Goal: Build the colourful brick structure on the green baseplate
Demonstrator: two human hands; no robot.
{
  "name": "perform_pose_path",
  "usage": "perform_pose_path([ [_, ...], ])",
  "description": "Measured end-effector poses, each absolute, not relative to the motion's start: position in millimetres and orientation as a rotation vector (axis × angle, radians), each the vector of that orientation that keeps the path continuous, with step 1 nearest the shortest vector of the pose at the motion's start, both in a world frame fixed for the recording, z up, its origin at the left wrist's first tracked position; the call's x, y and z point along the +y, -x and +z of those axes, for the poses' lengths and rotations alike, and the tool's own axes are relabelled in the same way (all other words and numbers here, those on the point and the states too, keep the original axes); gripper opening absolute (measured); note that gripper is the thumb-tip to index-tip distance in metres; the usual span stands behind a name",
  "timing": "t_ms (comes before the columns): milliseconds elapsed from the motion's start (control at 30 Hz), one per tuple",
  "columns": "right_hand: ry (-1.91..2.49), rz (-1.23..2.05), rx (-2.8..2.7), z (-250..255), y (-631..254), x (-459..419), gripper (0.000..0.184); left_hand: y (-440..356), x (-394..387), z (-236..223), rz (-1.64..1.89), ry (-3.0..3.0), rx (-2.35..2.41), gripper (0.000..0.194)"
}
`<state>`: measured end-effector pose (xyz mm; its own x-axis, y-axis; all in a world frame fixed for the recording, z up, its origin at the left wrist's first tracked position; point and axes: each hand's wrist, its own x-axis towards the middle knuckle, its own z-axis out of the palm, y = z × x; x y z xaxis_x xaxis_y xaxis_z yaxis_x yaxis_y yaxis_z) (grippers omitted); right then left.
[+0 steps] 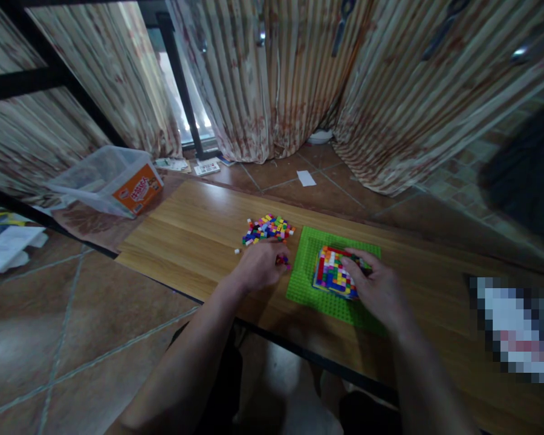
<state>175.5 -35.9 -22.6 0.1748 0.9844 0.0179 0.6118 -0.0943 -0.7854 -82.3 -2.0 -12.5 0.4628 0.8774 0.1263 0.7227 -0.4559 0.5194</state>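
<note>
A green studded baseplate (304,266) lies on the wooden table. On it sits a low, multicoloured build of small toy bricks (333,272), roughly square, with a red row along its far edge. My right hand (381,287) is closed at the build's right side, thumb over the top and fingers at the far right corner; it hides that part. Left of the baseplate, my left hand (263,266) is closed around a few small red and purple bricks (282,261) showing at its fingers. Just beyond it is a loose pile of mixed bricks (268,228).
One white brick (237,251) lies apart from the pile. A clear plastic bin (104,175) with an orange label stands past the table's left end. Striped curtains (272,78) hang behind. A blurred-out object (517,329) is on the right of the table (199,223).
</note>
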Motion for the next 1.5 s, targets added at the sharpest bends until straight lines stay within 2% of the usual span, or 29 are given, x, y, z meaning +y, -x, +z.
perform_pose_path([
  [200, 1.789, 0.689, -1.521, -22.9, -174.9, -36.7, 0.055, 67.5, -2.0, -10.8, 0.477, -2.399, 1.458, 0.021],
  [467, 1.797, 0.635, -1.583, -22.1, -174.8, -36.0, 0.056, 61.6, -2.0, -9.0, 0.367, -2.416, 1.508, 0.02],
  [933, 1.767, 0.538, -1.614, -20.4, -168.4, -35.6, 0.052, 25.1, -3.4, -15.4, 0.951, -2.066, 1.243, 0.019],
  [1267, 1.748, 0.532, -1.649, -18.5, -168.3, -36.5, 0.054, 4.5, -2.0, -20.2, 0.963, -1.958, 1.327, 0.019],
  [1400, 1.748, 0.533, -1.645, -18.3, -168.2, -36.8, 0.055, 4.5, 1.8, -20.4, 0.976, -1.947, 1.316, 0.009],
  [1500, 1.759, 0.55, -1.635, -18.4, -168.5, -37.1, 0.056, 4.9, 3.9, -20.1, 1.002, -1.942, 1.284, 0.01],
])
